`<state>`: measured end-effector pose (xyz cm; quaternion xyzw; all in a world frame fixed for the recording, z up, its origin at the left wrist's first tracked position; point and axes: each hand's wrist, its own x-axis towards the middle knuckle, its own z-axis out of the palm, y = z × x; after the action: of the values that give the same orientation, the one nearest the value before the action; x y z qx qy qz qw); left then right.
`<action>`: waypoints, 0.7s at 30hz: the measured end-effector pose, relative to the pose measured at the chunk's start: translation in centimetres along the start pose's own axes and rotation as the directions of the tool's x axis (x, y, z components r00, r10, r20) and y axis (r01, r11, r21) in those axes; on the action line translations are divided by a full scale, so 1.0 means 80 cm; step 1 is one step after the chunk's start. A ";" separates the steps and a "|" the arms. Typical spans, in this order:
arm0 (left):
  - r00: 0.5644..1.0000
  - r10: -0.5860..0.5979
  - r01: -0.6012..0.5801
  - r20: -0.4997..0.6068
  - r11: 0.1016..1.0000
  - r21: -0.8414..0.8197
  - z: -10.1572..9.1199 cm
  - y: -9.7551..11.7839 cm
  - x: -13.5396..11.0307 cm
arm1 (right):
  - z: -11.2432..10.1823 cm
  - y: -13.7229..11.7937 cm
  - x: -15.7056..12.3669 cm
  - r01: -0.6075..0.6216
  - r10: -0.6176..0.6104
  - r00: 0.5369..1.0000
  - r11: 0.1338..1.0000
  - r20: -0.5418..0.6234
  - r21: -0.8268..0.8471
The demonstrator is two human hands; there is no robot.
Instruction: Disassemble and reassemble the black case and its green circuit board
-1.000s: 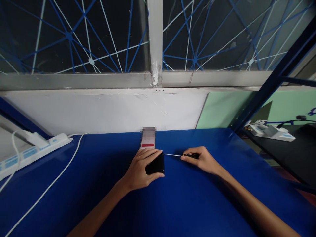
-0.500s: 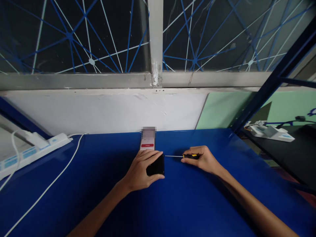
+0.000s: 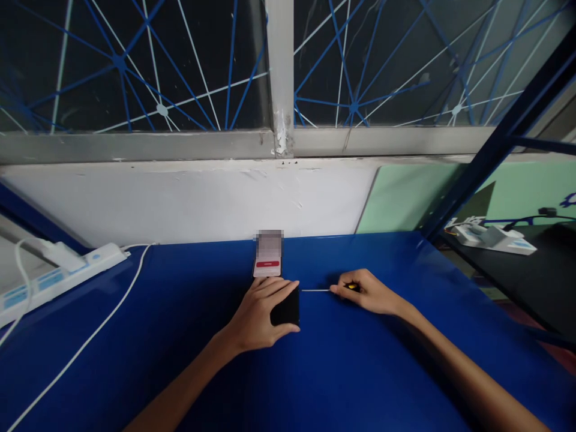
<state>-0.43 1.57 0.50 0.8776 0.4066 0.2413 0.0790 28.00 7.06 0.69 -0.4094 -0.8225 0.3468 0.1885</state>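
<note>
My left hand (image 3: 258, 315) grips a black flat-faced block (image 3: 285, 309) on the blue table (image 3: 351, 372), fingers over its far edge and thumb at its near edge. Its left part is hidden under my palm, and I cannot tell its exact kind. In my right hand (image 3: 366, 291) is a screwdriver (image 3: 317, 290) with a thin metal shaft and a black-and-yellow handle, held level with the fingers closed round it. Its tip points left at the block's right side, very close to it; whether they touch I cannot tell.
Just beyond my left hand a phone (image 3: 267, 264) with a lit screen leans by the wall. A white power strip (image 3: 63, 279) and its white cable (image 3: 108, 315) lie on the left. Blue frame posts (image 3: 486, 156) rise at both sides; a black table (image 3: 549, 282) adjoins on the right.
My right fingers have shifted on the screwdriver and now cover more of its handle. Both hands sit slightly lower in view, and the left hand still grips the black block.
</note>
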 end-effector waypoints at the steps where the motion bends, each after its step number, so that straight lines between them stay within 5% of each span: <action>1: 1.000 -0.001 0.001 0.007 1.000 0.005 0.002 0.000 -0.001 | 0.000 0.001 0.000 -0.023 0.021 0.999 0.999 0.041 0.038; 6: 1.000 0.009 -0.009 0.023 1.000 0.027 0.006 -0.003 -0.003 | 0.000 0.000 0.000 -0.102 0.078 0.983 0.984 0.165 0.146; 21: 0.999 0.000 -0.002 0.038 0.999 0.043 0.004 -0.001 0.000 | 0.005 0.002 0.002 -0.029 0.032 0.999 0.996 0.042 -0.082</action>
<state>-0.36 1.65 0.20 0.8837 0.4097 0.2160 0.0678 27.73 7.10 0.28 -0.4216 -0.8335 0.3247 0.1484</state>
